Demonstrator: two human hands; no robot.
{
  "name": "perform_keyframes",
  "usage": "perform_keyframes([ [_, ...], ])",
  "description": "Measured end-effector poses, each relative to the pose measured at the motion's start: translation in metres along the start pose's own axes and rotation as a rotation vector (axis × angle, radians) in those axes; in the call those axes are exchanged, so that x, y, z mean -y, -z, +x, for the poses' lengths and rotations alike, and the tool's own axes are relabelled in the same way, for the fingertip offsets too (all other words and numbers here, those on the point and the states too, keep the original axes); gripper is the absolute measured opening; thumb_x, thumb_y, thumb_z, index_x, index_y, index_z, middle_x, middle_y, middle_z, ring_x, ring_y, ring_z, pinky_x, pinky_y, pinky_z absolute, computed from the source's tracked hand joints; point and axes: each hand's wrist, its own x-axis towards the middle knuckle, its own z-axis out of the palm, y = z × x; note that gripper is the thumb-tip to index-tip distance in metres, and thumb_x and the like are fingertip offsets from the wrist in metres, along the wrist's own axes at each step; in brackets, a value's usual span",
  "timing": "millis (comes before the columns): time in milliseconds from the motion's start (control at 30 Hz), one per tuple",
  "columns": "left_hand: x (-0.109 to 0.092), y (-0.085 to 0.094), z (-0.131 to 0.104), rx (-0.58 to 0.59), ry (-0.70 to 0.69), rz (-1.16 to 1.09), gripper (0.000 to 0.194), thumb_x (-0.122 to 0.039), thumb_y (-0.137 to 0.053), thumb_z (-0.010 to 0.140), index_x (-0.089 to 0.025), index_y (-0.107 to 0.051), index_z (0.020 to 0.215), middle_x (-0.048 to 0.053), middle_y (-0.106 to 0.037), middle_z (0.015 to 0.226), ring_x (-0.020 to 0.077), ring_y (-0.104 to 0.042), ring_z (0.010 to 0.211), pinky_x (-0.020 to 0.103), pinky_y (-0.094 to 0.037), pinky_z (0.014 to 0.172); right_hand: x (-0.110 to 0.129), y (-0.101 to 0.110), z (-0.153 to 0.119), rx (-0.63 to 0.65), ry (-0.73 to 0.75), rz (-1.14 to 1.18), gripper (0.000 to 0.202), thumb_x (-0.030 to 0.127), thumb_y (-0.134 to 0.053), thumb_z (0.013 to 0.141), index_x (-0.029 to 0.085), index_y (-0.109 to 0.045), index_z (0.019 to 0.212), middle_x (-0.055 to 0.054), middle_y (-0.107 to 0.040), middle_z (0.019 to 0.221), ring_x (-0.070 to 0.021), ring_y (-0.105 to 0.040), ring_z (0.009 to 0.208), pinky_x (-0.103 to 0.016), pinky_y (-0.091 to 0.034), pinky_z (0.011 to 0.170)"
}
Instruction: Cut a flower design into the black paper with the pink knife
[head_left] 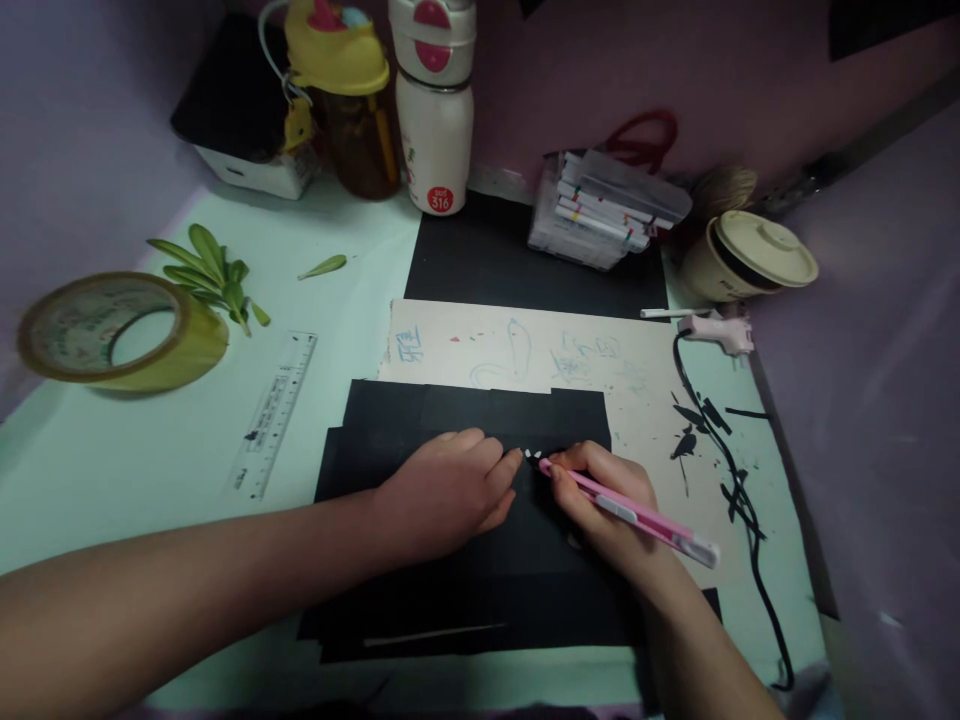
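Black paper [450, 415] lies in overlapping sheets at the middle of the table. My left hand [457, 490] rests on it, fingers bent and drawn together, with nothing visible in them. A pink cutter pen [637, 513] is gripped in my right hand [607, 500], its front end down on the black paper just right of my left fingertips. Small white marks [532, 454] show between the two hands. Near the lower edge of the black paper runs a thin pale slit [435, 634].
A tape roll [187, 345], green leaves [214, 270] and a clear ruler [279, 420] lie left. Behind stand a yellow-lidded bottle [356, 140], a white bottle [435, 130] and a marker case [600, 215]. Right are a lidded cup [750, 255], black scraps [686, 443] and a cable [757, 570].
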Motion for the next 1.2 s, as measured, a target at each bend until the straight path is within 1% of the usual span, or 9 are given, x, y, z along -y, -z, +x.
perform_keyframes([
  [233, 0.0005, 0.0005, 0.0006, 0.008, -0.004, -0.009, 0.036, -0.035, -0.055, 0.09, -0.012, -0.064, 0.116, 0.003, -0.057, 0.075, 0.0201, -0.054, 0.071, 0.032, -0.043, 0.059, 0.0006, 0.0022, 0.0003, 0.031, 0.006, -0.019, 0.019, 0.023, -0.058, 0.089, 0.02, -0.054, 0.072, 0.003, -0.058, 0.066, -0.0095, -0.051, 0.056, -0.022, -0.039, 0.054],
  [333, 0.0007, 0.0008, 0.0003, 0.004, -0.001, -0.008, 0.036, -0.036, -0.055, 0.09, -0.012, -0.063, 0.117, 0.003, -0.057, 0.075, 0.0202, -0.055, 0.071, 0.032, -0.043, 0.059, -0.0008, 0.0019, -0.0004, 0.043, -0.007, -0.006, 0.018, 0.024, -0.058, 0.09, 0.02, -0.054, 0.072, 0.003, -0.059, 0.068, -0.01, -0.052, 0.058, -0.022, -0.04, 0.055],
  [433, 0.0007, 0.001, 0.0005, 0.006, -0.003, -0.013, 0.035, -0.034, -0.055, 0.09, -0.012, -0.064, 0.116, 0.003, -0.058, 0.075, 0.0201, -0.055, 0.071, 0.032, -0.044, 0.06, -0.0039, 0.0002, -0.002, 0.004, -0.015, 0.004, 0.016, 0.024, -0.06, 0.089, 0.021, -0.056, 0.074, 0.002, -0.063, 0.071, -0.0107, -0.055, 0.06, -0.022, -0.041, 0.056],
  [533, 0.0008, 0.0009, 0.0007, 0.002, -0.016, -0.019, 0.036, -0.035, -0.053, 0.091, -0.011, -0.064, 0.116, 0.003, -0.057, 0.074, 0.0199, -0.055, 0.07, 0.032, -0.044, 0.06, -0.0063, -0.0027, -0.0033, -0.042, 0.014, 0.016, 0.012, 0.023, -0.063, 0.088, 0.021, -0.06, 0.076, 0.001, -0.067, 0.074, -0.0115, -0.058, 0.063, -0.022, -0.043, 0.058],
  [600, 0.001, 0.0005, 0.0006, 0.001, -0.024, -0.021, 0.037, -0.035, -0.052, 0.092, -0.01, -0.064, 0.116, 0.003, -0.057, 0.074, 0.0197, -0.054, 0.069, 0.032, -0.044, 0.06, -0.0063, -0.0045, -0.0033, -0.049, 0.021, 0.033, 0.011, 0.023, -0.064, 0.087, 0.021, -0.061, 0.076, 0.001, -0.068, 0.075, -0.0121, -0.061, 0.065, -0.023, -0.045, 0.06],
  [667, 0.0012, 0.0, 0.0002, -0.001, -0.028, -0.018, 0.037, -0.035, -0.052, 0.092, -0.01, -0.063, 0.116, 0.003, -0.057, 0.074, 0.0194, -0.054, 0.069, 0.031, -0.043, 0.06, -0.005, -0.0053, -0.0023, -0.057, 0.003, 0.044, 0.011, 0.024, -0.064, 0.087, 0.021, -0.062, 0.076, 0.0, -0.069, 0.076, -0.0123, -0.062, 0.066, -0.022, -0.046, 0.06],
  [800, 0.0015, -0.0017, 0.0, -0.017, -0.032, -0.012, 0.036, -0.035, -0.051, 0.092, -0.009, -0.063, 0.114, 0.004, -0.057, 0.073, 0.019, -0.053, 0.068, 0.031, -0.042, 0.06, -0.0004, -0.004, 0.0021, -0.056, -0.095, 0.053, 0.012, 0.028, -0.065, 0.087, 0.022, -0.064, 0.077, 0.001, -0.068, 0.072, -0.011, -0.058, 0.06, -0.021, -0.043, 0.054],
  [900, 0.0019, -0.0029, 0.0003, -0.028, -0.044, -0.018, 0.036, -0.035, -0.048, 0.093, -0.008, -0.064, 0.111, 0.004, -0.056, 0.072, 0.0192, -0.052, 0.068, 0.032, -0.042, 0.06, 0.0024, -0.0022, 0.0053, -0.045, -0.144, 0.063, 0.013, 0.03, -0.064, 0.086, 0.022, -0.064, 0.076, 0.002, -0.067, 0.069, -0.0111, -0.058, 0.059, -0.021, -0.043, 0.054],
  [1200, 0.0021, -0.0008, -0.0006, -0.033, -0.039, -0.029, 0.034, -0.035, -0.049, 0.093, -0.009, -0.063, 0.11, 0.004, -0.056, 0.073, 0.0193, -0.052, 0.068, 0.031, -0.042, 0.06, 0.0019, -0.003, 0.0055, -0.064, -0.116, 0.041, 0.012, 0.027, -0.064, 0.086, 0.021, -0.064, 0.075, 0.001, -0.068, 0.07, -0.0114, -0.059, 0.06, -0.022, -0.044, 0.054],
])
